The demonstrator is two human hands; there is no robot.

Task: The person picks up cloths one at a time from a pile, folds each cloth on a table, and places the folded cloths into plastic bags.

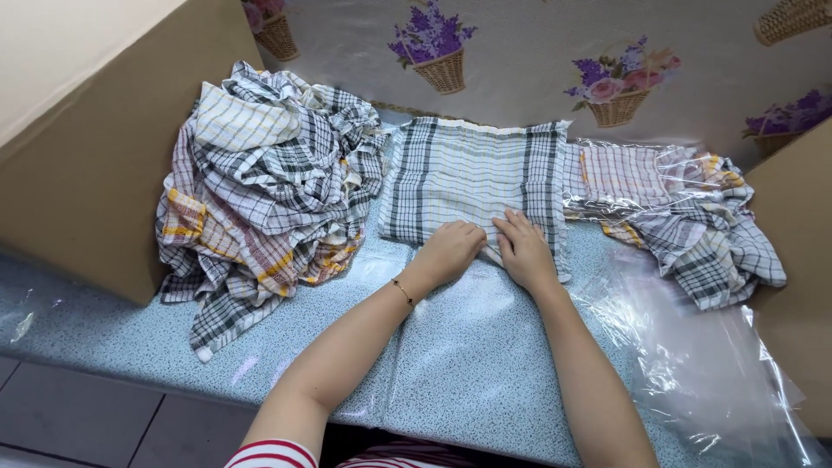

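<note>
On the blue speckled counter (468, 364), the left hand (451, 250) and right hand (523, 250) press flat, fingers together, on the near edge of a folded checked cloth (472, 178). A heap of cloths (260, 191) lies left; bagged cloths (685, 208) lie right.

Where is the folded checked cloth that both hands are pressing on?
In the head view, the folded checked cloth lies centre table, between the heap of loose cloths on the left and the plastic-wrapped cloths on the right.
</note>
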